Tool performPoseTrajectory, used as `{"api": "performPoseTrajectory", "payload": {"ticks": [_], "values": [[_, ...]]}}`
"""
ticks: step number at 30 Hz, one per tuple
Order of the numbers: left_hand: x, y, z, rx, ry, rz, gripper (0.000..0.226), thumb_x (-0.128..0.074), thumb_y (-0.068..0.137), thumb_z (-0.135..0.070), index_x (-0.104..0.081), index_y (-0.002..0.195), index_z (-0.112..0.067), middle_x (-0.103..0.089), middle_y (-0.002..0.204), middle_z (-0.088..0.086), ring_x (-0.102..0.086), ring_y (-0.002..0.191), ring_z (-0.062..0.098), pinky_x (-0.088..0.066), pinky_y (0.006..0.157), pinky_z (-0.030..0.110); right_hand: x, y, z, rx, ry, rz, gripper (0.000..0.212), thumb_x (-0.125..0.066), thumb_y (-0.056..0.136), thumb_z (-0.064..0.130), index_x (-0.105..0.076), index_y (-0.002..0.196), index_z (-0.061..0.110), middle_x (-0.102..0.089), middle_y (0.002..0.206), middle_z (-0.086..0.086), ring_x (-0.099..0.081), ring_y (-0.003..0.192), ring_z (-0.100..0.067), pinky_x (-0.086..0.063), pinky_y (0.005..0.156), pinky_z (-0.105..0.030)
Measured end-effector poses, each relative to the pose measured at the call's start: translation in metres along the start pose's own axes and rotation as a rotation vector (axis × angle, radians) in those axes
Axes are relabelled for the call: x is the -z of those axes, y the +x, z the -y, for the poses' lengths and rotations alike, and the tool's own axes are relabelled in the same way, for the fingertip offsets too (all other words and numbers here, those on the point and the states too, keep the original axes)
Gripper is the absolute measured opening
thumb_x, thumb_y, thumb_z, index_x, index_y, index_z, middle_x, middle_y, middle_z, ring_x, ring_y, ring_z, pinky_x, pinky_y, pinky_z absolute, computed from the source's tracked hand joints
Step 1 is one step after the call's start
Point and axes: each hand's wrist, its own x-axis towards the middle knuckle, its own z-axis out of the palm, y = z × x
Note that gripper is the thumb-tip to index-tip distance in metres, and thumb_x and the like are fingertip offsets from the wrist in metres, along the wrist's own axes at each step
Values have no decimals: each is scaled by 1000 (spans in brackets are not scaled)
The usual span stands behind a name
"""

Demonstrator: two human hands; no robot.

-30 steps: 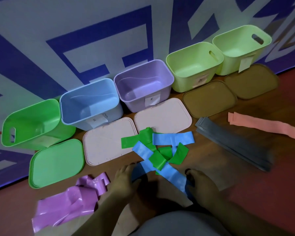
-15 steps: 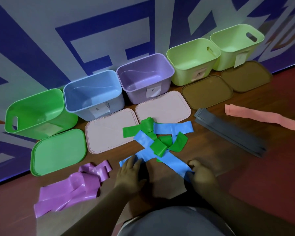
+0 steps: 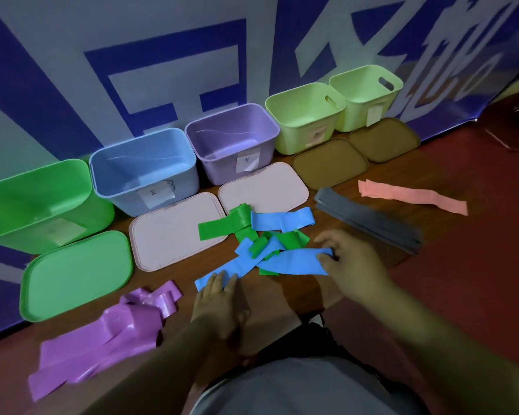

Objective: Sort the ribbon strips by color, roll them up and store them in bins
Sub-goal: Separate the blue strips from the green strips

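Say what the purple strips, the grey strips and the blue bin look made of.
Purple strips: thin glossy film, likely plastic or latex, going by the bright highlights and soft crumpled folds. Grey strips: perhaps a similar band, but matte, lying flat in a stack. Blue bin: moulded plastic with a satin finish, smooth rolled rim and rounded corners.

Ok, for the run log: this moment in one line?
phase: sorting | left hand: pressing blue ribbon strip end | right hand: pinching blue ribbon end | same strip: unclear
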Motion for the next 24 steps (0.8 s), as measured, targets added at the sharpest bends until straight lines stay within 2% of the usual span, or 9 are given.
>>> {"api": "performPoseTrajectory", "payload": {"ticks": [4, 7, 11, 14, 16, 17, 19, 21, 24], "values": [[9, 1, -1, -6, -96, 6, 99, -50, 75, -71, -12, 156, -29, -10, 164, 6, -7, 151, 24, -16, 121, 39, 19, -5, 38, 91, 40, 91, 23, -68, 86, 18, -63, 103, 33, -61, 81, 11, -58, 75, -2, -42, 62, -11], [21, -2, -2, -59, -331, -91, 98, -52, 70, -73, -22, 153, -31, -29, 157, 2, -27, 145, 20, -27, 117, 36, 23, -10, 58, 150, 27, 144, 21, -67, 87, 15, -67, 103, 30, -52, 74, 15, -54, 71, 8, -38, 59, -6], [51, -14, -22, -250, -628, -238, 81, -72, 81, -42, -30, 149, -30, -36, 146, -12, -32, 136, 4, -27, 113, 22, 24, -12, 81, 203, 57, 157, 22, -69, 86, 11, -69, 99, 29, -48, 65, 16, -51, 62, 6, -37, 57, -6], [82, -25, -41, -327, -911, -151, 73, -68, 82, -28, -34, 146, -36, -35, 148, -17, -33, 137, 0, -26, 104, 8, 27, -10, 93, 227, 125, 166, 25, -69, 85, 9, -68, 95, 32, -53, 66, 29, -50, 60, 3, -37, 58, -7], [100, -28, -49, -373, -1109, -50, 61, -60, 77, -27, -50, 137, -29, -47, 144, -7, -43, 133, 8, -34, 106, 17, 28, -5, 100, 248, 153, 141, 26, -71, 83, 8, -69, 94, 32, -55, 69, 24, -49, 61, 2, -39, 59, -8], [107, -28, -51, -395, -1183, -1, 54, -59, 75, -29, -58, 128, -22, -55, 137, -1, -49, 128, 14, -36, 107, 26, 29, -3, 104, 256, 162, 121, 26, -72, 82, 8, -70, 93, 31, -54, 69, 19, -50, 62, 1, -40, 59, -8], [117, -27, -55, -429, -1310, 66, 31, -59, 72, -35, -68, 99, -23, -65, 108, 3, -56, 103, 23, -38, 96, 39, 32, 0, 111, 275, 188, 94, 25, -73, 82, 7, -70, 93, 29, -51, 70, 13, -48, 61, -1, -39, 59, -9], [123, -27, -55, -424, -1399, 75, 11, -64, 71, -34, -64, 78, -26, -53, 82, 11, -45, 81, 23, -35, 80, 39, 37, 3, 115, 283, 244, 70, 24, -73, 82, 4, -70, 92, 25, -50, 72, 7, -46, 61, -2, -40, 59, -10], [119, -28, -40, -442, -1354, 58, 17, -69, 72, -29, -60, 84, -21, -39, 63, 5, -32, 63, 19, -28, 62, 32, 38, 8, 110, 209, 330, 21, 26, -73, 82, -1, -69, 87, 25, -53, 71, 7, -47, 61, -5, -42, 58, -12]]}}
